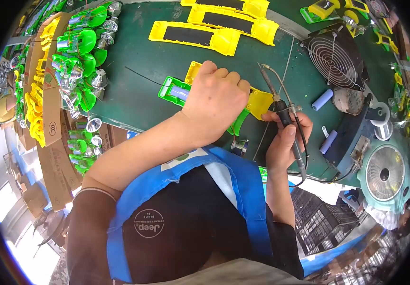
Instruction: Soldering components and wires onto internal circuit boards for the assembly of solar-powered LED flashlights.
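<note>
My left hand (217, 97) is curled into a fist over a yellow casing half (259, 103) and a green casing half (168, 91). Its fingertips are hidden, so what they grip does not show. A blue cylindrical battery (180, 92) lies in the green half, and a thin black wire (141, 76) sticks out to the left. A small silver reflector (239, 147) hangs by the green part's near end. In my right hand (286, 142) is a soldering iron (283, 111), tip pointing up and away, with a thin curved metal tube alongside it.
Yellow casings (195, 37) with black panels lie at the far side. Green lamp assemblies with reflectors (74, 73) crowd the left edge beside a cardboard box (52, 114). On the right are a black fan (333, 57), loose blue batteries (323, 99), a solder spool (382, 124) and a pale green fan (384, 173).
</note>
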The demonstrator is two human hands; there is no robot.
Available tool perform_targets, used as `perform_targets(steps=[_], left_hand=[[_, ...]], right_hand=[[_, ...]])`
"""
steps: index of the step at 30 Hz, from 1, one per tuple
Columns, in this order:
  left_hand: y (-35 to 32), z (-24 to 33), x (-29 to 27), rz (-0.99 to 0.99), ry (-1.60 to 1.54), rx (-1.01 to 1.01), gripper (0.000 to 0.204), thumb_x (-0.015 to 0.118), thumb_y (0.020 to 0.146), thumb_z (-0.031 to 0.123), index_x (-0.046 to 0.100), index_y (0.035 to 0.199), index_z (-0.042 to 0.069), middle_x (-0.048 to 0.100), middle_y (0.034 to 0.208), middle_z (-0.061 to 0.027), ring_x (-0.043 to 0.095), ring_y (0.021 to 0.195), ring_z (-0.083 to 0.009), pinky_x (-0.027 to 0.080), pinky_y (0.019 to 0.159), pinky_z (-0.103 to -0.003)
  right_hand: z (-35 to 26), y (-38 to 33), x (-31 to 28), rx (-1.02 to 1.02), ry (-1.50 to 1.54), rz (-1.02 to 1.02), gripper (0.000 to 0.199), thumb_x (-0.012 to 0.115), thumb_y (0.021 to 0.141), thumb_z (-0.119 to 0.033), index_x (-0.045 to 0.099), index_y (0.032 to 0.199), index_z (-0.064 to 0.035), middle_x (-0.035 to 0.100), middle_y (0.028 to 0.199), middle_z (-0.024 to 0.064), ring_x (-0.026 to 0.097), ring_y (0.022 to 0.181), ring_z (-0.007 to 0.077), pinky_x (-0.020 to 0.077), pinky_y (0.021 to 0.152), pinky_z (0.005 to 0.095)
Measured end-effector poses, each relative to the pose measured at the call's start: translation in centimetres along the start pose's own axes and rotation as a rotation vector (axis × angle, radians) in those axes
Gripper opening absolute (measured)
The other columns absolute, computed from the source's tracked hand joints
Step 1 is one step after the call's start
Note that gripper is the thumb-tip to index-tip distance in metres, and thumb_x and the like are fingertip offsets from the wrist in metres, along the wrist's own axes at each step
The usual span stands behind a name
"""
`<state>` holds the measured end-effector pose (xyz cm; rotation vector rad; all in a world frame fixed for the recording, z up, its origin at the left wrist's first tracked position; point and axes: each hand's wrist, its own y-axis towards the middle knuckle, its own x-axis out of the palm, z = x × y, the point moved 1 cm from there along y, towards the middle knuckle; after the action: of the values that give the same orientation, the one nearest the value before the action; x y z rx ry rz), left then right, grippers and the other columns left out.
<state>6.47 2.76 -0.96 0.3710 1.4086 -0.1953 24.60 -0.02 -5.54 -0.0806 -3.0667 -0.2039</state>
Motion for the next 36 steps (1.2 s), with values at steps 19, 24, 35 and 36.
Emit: perform_targets(steps=[19,24,35,36], left_hand=[[-7.7,-7.0,-5.9,0.200,-0.546,0.039,0.032,0.069,0.075,-0.003,0.069,0.106,0.006,0.063,0.090,-0.0088,0.057,0.077,-0.0280,0.047,0.067,-0.038],[-6.2,-6.4,-3.7,0.108,-0.584,0.233,0.014,0.073,0.073,0.007,0.062,0.081,0.012,0.057,0.075,0.0001,0.052,0.078,-0.0200,0.037,0.071,-0.033],[-5.3,-4.8,-2.4,0.019,-0.333,0.242,0.013,0.070,0.070,0.008,0.058,0.075,0.012,0.050,0.075,-0.0003,0.052,0.078,-0.0196,0.038,0.080,-0.036],[-5.1,-4.7,-2.5,0.019,-0.330,0.241,0.014,0.070,0.070,0.008,0.058,0.075,0.012,0.050,0.075,-0.0004,0.052,0.078,-0.0195,0.038,0.080,-0.036]], right_hand=[[-0.2,0.7,-1.1,0.014,0.274,-0.033,0.034,0.057,0.095,-0.032,0.046,0.108,-0.0032,0.063,0.085,0.0163,0.060,0.079,0.0251,0.0465,0.081,0.0395],[-2.0,0.3,-2.5,0.183,0.198,-0.206,0.034,0.063,0.090,-0.028,0.050,0.105,-0.0003,0.059,0.085,0.0125,0.058,0.081,0.0192,0.0449,0.081,0.0335],[-3.0,2.1,-1.7,0.417,0.084,-0.398,0.023,0.064,0.085,-0.010,0.056,0.099,0.0050,0.064,0.079,0.0096,0.063,0.064,0.0133,0.0500,0.064,0.0243],[-2.8,2.2,-1.9,0.422,0.069,-0.399,0.022,0.064,0.085,-0.010,0.055,0.099,0.0050,0.064,0.079,0.0094,0.063,0.065,0.0131,0.0504,0.064,0.0241]])
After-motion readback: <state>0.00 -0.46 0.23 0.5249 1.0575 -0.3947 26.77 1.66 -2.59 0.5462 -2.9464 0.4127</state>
